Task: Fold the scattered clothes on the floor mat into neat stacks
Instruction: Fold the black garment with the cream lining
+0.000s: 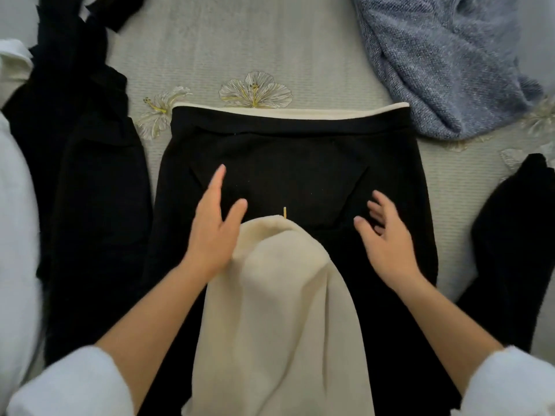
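a black garment with a cream lining lies spread flat in the middle of the floor mat. its cream-edged hem runs straight across at 12 o'clock. a rounded cream flap, perhaps a hood or the turned-out lining, lies over it from 6 o'clock up to the centre.

the left hand is open with fingers straight and spread, just beside the flap's left edge. the right hand is open too, its fingers loosely spread over the black cloth at about 4 o'clock from the centre. neither holds anything. whether the palms press the fabric or hover just above it i cannot tell, since both are a little blurred.

this looks like the smoothing stage of one fold: the piece is squared up, but its sides are not yet turned in. the next move likely calls for taking hold of one side edge and carrying it over toward the middle, keeping the flap flat.

more waits: a heap of dark clothes at 9 o'clock, a grey-blue knit crumpled at 1 o'clock and a black piece at 3 o'clock. no finished stack is in view.

no brand or writing can be read. only a small yellow mark shows at the flap's tip, too small to make out.
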`<state>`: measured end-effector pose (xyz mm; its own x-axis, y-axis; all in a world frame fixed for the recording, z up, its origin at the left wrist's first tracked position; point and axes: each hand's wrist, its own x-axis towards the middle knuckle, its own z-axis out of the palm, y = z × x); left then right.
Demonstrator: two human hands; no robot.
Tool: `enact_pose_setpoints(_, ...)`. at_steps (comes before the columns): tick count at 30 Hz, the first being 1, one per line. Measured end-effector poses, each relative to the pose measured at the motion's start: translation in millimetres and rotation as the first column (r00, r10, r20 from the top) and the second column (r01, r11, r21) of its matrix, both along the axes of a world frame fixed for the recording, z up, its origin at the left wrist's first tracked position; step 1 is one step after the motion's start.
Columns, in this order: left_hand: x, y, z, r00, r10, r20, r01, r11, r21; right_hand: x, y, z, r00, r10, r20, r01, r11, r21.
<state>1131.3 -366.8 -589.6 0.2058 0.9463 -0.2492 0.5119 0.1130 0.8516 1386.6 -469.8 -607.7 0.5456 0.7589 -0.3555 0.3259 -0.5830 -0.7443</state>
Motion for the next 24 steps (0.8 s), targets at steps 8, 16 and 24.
enact_pose_setpoints(8,-8.2,-176.8,-9.4,0.756,-0.509,-0.412,0.455,0.861,-0.228,-58.0,-134.7,4.3,0.786,0.590,0.186,-0.514,0.790,-0.335)
enact_pose_setpoints(16,31.1,-182.3,-17.4,0.631,-0.640,-0.439,0.597,0.762,-0.252,-8.2,-181.1,33.2,0.776,0.494,0.392,-0.410,0.867,-0.282)
enact_pose_setpoints(24,96.8,-223.9,-22.8,0.564,-0.611,-0.555,0.467,0.791,-0.396,110.6,-213.7,42.7,0.862,-0.462,0.207,0.489,0.866,-0.107)
